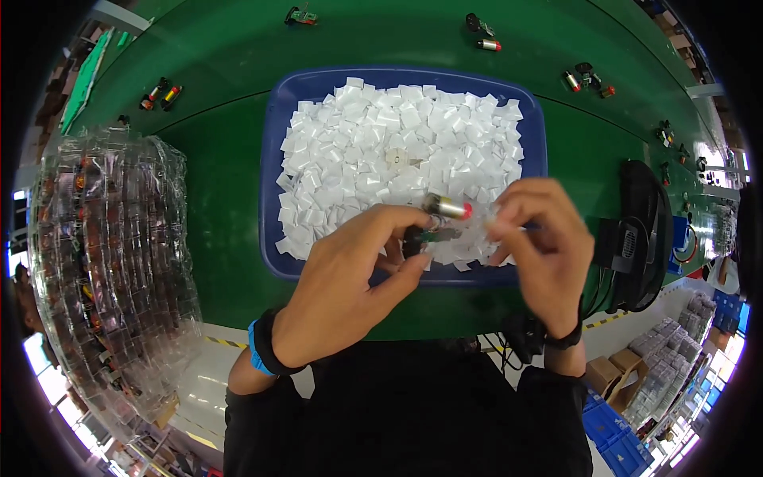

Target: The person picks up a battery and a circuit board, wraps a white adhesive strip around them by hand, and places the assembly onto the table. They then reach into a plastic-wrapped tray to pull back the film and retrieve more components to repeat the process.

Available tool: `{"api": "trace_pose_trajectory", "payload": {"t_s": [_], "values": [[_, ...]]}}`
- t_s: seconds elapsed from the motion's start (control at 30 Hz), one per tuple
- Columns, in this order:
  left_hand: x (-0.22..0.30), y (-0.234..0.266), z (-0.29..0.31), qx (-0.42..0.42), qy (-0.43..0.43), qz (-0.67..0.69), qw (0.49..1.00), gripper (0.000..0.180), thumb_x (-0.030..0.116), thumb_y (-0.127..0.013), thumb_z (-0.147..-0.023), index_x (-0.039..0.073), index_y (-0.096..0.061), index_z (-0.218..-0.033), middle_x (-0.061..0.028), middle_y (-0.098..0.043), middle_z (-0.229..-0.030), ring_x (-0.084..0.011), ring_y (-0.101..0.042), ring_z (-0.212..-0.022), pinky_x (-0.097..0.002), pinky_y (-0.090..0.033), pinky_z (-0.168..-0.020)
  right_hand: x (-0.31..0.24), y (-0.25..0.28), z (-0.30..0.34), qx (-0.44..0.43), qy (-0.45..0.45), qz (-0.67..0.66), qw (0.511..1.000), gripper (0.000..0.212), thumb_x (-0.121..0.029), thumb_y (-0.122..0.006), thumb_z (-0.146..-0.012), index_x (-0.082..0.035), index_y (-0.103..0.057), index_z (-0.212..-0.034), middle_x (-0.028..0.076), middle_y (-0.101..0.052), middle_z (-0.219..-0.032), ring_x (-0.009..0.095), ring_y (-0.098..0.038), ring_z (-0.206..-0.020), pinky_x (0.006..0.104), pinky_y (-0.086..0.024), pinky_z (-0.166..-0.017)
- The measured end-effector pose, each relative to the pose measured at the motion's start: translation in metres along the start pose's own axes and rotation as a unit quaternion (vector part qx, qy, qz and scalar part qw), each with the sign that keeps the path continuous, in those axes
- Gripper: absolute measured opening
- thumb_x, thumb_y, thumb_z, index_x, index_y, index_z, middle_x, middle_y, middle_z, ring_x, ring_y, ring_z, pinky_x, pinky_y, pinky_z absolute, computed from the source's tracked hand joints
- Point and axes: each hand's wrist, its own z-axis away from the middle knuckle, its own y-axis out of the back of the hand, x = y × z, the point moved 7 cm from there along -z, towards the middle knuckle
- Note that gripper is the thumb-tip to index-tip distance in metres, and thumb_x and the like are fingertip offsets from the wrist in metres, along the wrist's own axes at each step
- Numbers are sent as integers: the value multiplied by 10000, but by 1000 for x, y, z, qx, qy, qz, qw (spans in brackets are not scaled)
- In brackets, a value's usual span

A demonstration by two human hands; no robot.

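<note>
My left hand (342,278) is closed around a small electronic assembly, holding it over the near side of a blue tray (268,183). From the assembly sticks out a battery-like cylinder (450,207), black, silver and gold with a red end; a dark round part and a bit of circuit board (437,235) show below it. Facing it, my right hand (548,246) has thumb and fingers pinched together close to the red end. Motion blur and whitish clutter hide what they grip. Small white squares (342,163) fill the tray, with a pale round-headed piece (397,159) among them.
Clear plastic blister trays (119,262) with parts inside are stacked high at left. Several similar small assemblies (584,77) lie along the far green bench (381,36). A black device (640,238) with cables stands at right. Cartons (616,374) and blue crates (616,433) sit lower right.
</note>
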Motion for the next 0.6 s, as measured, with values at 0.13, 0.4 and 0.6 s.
{"api": "trace_pose_trajectory", "payload": {"t_s": [0.13,0.4,0.6], "values": [[3,0,-4,3,6,86,996,285,15,-661,-927,15,-576,-1200,-69,-644,-1058,-155,-652,-868,-274,-571,-706,-9,16,-16,83,55,139,985,245,48,-743,-824,4,-701,-1062,123,-670,-1123,189,-675,-900,267,-560,-712],[-10,-7,-3,-46,103,190,975,158,54,-573,-983,17,-562,-1137,-42,-611,-996,-126,-632,-844,-250,-523,-664,-17,-13,-13,-74,54,-1,996,299,-15,-825,-740,-14,-711,-1016,109,-709,-1039,230,-662,-944,341,-554,-801],[-20,-17,-11,-104,117,312,937,152,130,-470,-1034,33,-536,-1131,-36,-589,-965,-114,-615,-756,-222,-479,-607,-51,-22,4,-105,283,177,937,327,-41,-862,-655,-41,-709,-944,99,-732,-951,265,-639,-873,394,-525,-778]]}}
